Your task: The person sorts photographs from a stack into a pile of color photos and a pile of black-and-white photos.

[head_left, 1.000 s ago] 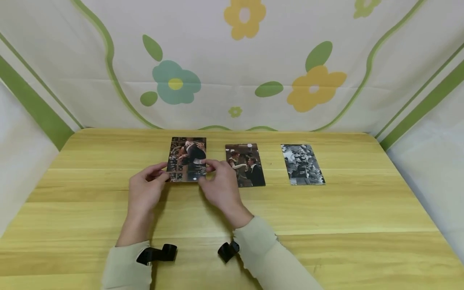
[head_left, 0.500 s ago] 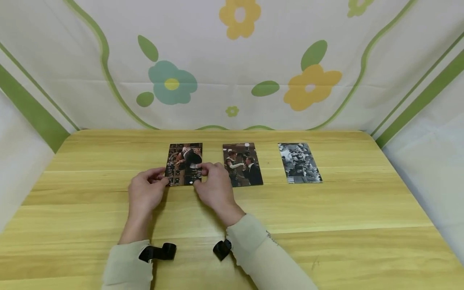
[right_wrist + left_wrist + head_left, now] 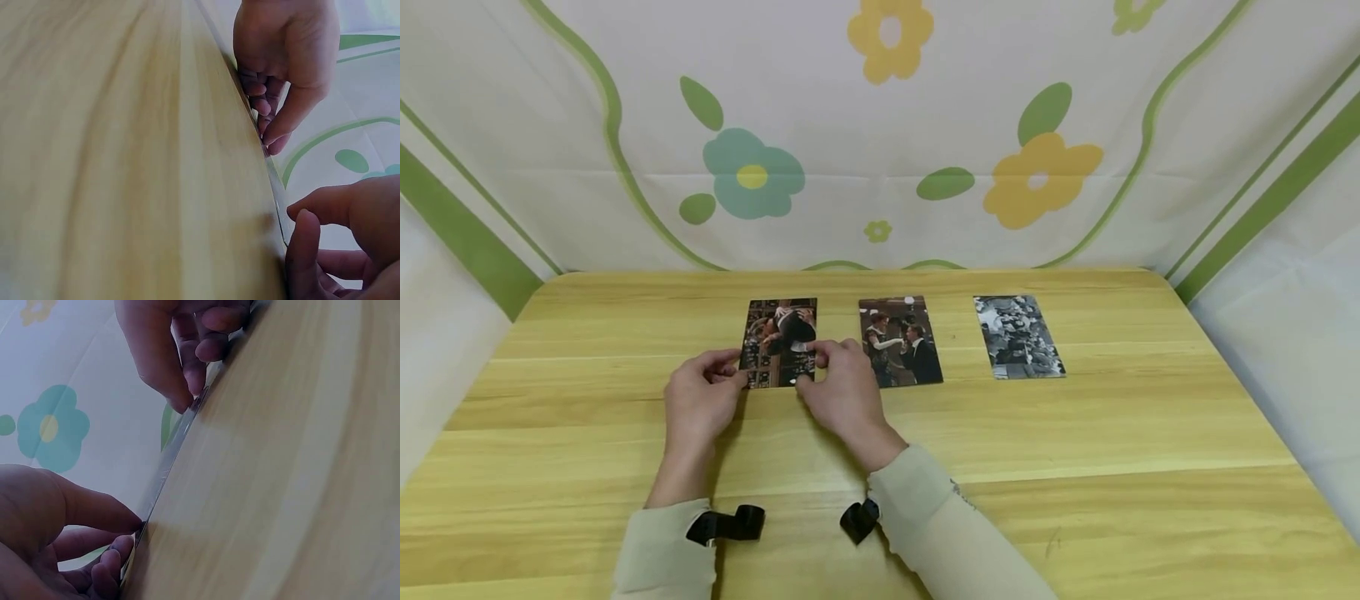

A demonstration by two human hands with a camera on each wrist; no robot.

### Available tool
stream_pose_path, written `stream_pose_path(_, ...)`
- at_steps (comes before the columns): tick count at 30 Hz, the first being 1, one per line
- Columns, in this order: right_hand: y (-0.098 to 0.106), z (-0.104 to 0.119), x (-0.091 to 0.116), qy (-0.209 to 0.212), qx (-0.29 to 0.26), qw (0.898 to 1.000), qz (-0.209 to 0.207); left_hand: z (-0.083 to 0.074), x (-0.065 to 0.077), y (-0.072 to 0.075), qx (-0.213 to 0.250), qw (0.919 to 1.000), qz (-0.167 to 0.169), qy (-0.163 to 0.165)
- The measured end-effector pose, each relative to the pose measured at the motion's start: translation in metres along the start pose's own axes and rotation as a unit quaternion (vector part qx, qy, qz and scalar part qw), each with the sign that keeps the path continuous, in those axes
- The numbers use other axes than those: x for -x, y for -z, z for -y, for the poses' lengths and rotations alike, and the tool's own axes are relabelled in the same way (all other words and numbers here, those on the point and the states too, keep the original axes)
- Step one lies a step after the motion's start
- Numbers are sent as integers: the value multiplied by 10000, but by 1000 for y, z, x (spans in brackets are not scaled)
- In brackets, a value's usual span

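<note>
A dark colour photo card, its picture turned sideways, lies low on the table at the left end of a row. My left hand pinches its lower left corner between thumb and fingers. At the lower right corner, my right hand holds it with thumb and index finger, the index reaching over the edge. In the left wrist view the photo's thin edge runs between both hands, close over the wood. The right wrist view shows the right fingertips right at that edge.
A second colour photo, of a couple, lies just right of my right hand. Further right is a black-and-white photo. The wooden table ends at a flower-printed curtain. Black wrist mounts jut from both sleeves.
The left photo has come down closer to the table and slightly toward me, both hands keeping hold of it. The view has shifted a little; the other photos lie as before.
</note>
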State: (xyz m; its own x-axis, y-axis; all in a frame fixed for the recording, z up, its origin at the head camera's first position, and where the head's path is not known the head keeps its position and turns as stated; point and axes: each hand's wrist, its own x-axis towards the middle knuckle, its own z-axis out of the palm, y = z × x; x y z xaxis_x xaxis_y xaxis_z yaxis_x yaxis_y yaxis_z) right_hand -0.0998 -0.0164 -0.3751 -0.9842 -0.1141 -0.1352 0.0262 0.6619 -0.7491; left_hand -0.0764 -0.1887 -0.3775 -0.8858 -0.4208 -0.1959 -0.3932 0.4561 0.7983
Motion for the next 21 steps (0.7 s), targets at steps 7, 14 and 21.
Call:
stream_pose_path(7,4,-9,0,314,-726,9968,72,0,-1,9,322,9994,86,122)
stream_pose_path(14,30,-31,-3,759,-1950,9778,43,0,-2,11,1188,9917,159,472)
stream_pose_path(21,76,-56,-8,603,-2365,9688,-443,-7,1,14,1899,9788,275,710)
